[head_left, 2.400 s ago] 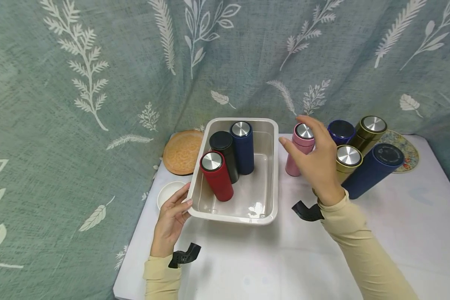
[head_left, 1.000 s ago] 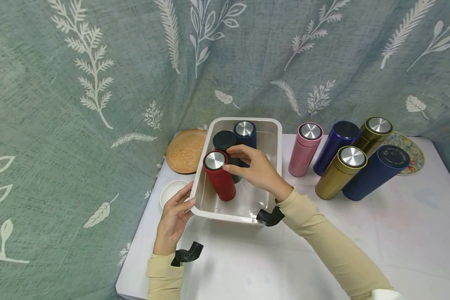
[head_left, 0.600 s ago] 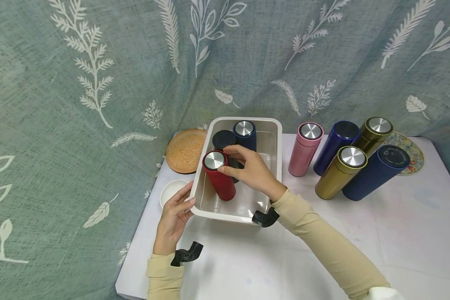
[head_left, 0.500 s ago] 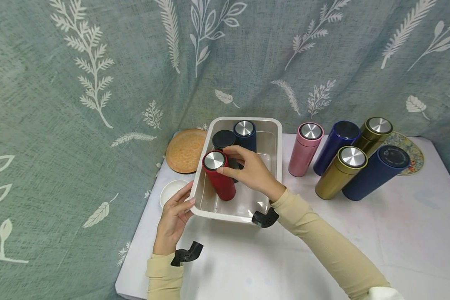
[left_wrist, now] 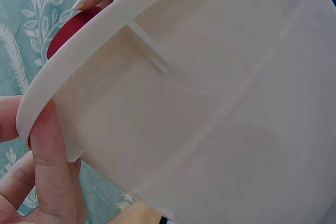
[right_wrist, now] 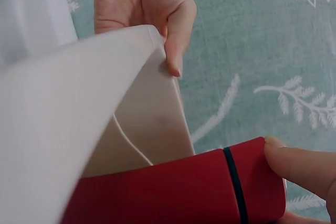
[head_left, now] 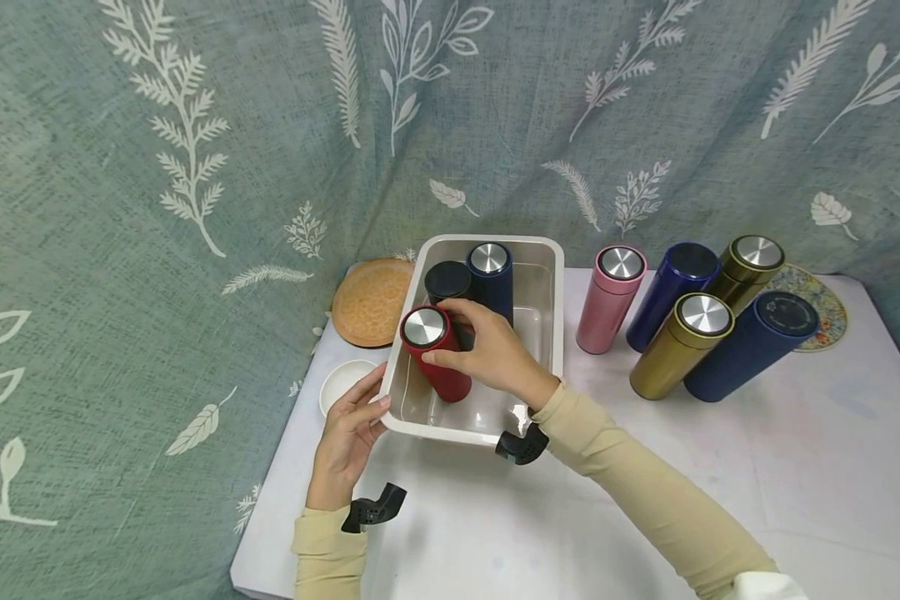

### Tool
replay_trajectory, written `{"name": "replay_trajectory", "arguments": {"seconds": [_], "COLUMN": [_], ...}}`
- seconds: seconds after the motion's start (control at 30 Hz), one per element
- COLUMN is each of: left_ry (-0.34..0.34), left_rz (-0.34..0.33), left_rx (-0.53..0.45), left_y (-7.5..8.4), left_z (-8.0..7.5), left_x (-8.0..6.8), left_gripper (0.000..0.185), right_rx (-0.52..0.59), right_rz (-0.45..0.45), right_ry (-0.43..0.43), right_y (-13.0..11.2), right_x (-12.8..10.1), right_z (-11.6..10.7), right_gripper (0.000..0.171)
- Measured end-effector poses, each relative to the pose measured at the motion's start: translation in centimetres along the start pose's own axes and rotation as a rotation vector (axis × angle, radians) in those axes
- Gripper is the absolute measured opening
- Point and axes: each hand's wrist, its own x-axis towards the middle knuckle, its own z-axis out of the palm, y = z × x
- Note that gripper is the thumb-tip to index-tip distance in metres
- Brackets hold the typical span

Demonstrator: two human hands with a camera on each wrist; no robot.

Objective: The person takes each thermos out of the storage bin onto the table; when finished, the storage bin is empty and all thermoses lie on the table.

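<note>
Right grip (head_left: 495,354) holds red bottle (head_left: 437,358), seemingly near bin rim (head_left: 392,367).

Red flask (head_left: 437,357), white bin (head_left: 546,333), leaf-patterned green curtain (head_left: 195,125)

Grey-green curtain (head_left: 270,125) with white leaf and fern print is hanging across the whole far side and draping down the left past the table edge. White-covered table (head_left: 795,483) is sitting in front of it, its far edge touching the cloth. The fabric is folding into soft vertical creases. Even, diffuse light is falling from above, throwing only faint shadows on the tabletop. The wrist views are showing the same leaf-print cloth behind. Floor, walls and windows are not showing.
</note>
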Motion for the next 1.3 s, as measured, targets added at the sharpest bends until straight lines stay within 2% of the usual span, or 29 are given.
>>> {"name": "replay_trajectory", "arguments": {"seconds": [0.4, 0.5, 0.63, 0.77, 1.1, 1.3], "left_ry": [0.007, 0.007, 0.011, 0.011, -0.001, 0.009], "left_rz": [-0.001, -0.002, -0.003, -0.002, 0.004, 0.001], "left_rx": [0.002, 0.000, 0.005, 0.010, 0.013, 0.021], "left_y": [0.01, 0.03, 0.04, 0.03, -0.04, 0.04], "left_z": [0.12, 0.14, 0.13, 0.08, 0.06, 0.09], "left_x": [-0.04, -0.06, -0.06, -0.05, 0.02, -0.06], "left_gripper": [0.052, 0.053, 0.055, 0.055, 0.055, 0.057], "right_rx": [0.001, -0.011, -0.066, -0.115, -0.009, -0.041], "right_rz": [0.048, 0.058, 0.031, 0.004, 0.070, 0.041], "right_ry": [0.008, 0.016, 0.019, 0.023, 0.022, 0.009], "right_y": [-0.27, -0.31, -0.35, -0.28, -0.16, -0.19], "right_x": [-0.32, -0.39, -0.42, -0.50, -0.81, -0.87], "right_z": [0.43, 0.60, 0.74, 0.82, 0.98, 0.95], "right_gripper": [0.072, 0.077, 0.085, 0.081, 0.078, 0.081]}}
